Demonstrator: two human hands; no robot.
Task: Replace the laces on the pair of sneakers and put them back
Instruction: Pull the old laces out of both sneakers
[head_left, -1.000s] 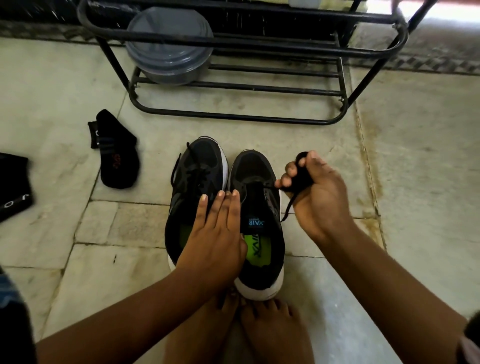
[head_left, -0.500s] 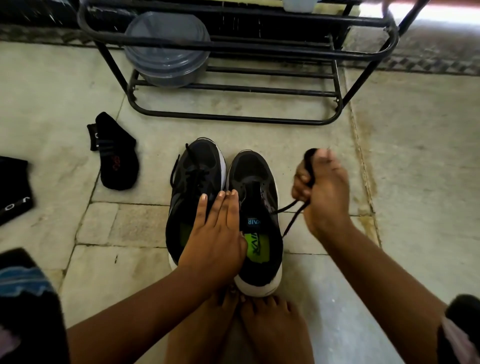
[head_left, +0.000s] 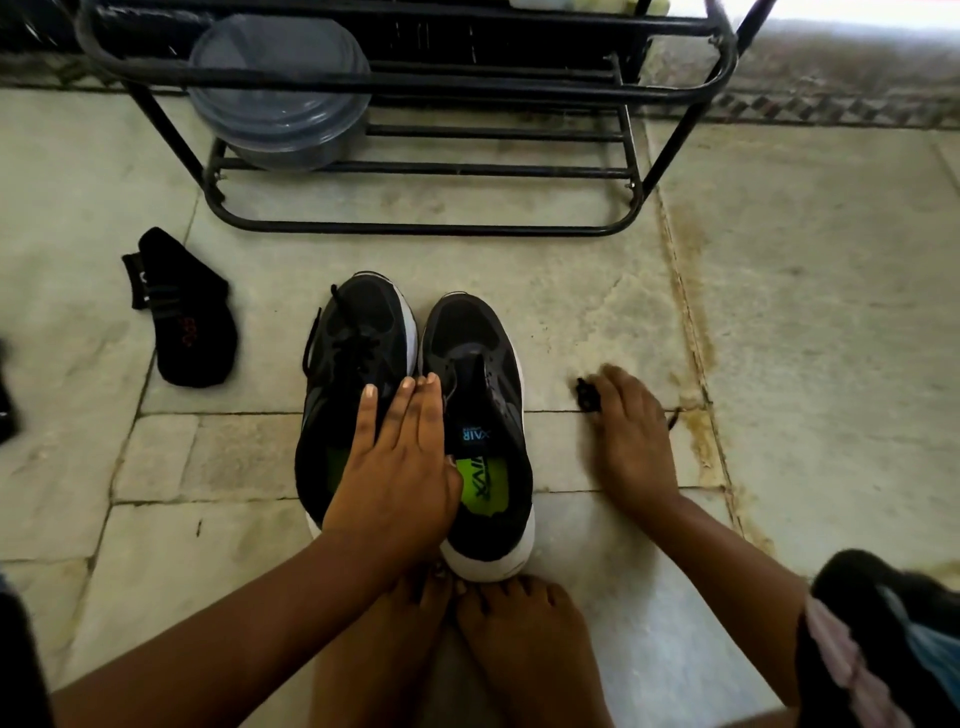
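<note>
Two black sneakers with white soles and green insoles stand side by side on the floor. The left sneaker (head_left: 358, 364) still carries its black lace. The right sneaker (head_left: 483, 395) shows bare eyelets and a raised tongue. My left hand (head_left: 397, 457) lies flat across both collars, fingers straight. My right hand (head_left: 626, 431) is down on the floor to the right of the right sneaker, blurred, its fingers curled over a bunched black lace (head_left: 587, 395). One end of the lace pokes out on the hand's far side.
A black metal shoe rack (head_left: 415, 228) stands just beyond the sneakers, with a grey lidded tub (head_left: 280, 93) on its lower rails. A black sock (head_left: 187, 322) lies at the left. My bare feet (head_left: 467, 639) touch the sneakers' heels. The floor is pale stone tile.
My right hand pulled the lace free of the right sneaker, then dropped from mid-air to the floor on the right with it. My left hand stayed on the shoes.
</note>
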